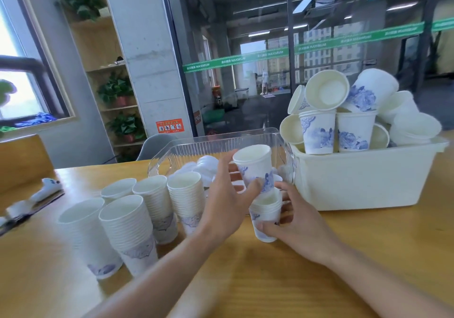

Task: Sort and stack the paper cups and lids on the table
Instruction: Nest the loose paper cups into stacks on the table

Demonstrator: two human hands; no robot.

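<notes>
While the right hand [298, 221] grips the short cup stack [266, 219] upright on the surface [270, 280], the left hand [228, 199] pinches a tilted paper cup [255, 167] above it, apparently for nesting.

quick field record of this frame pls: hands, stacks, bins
left hand: pinches a single cup, tilted, above the short stack
right hand: grips the short stack standing on the table
finished stacks: five upright, left of the hands
white bin: heaped with loose cups
clear bin: holds white lids
</notes>
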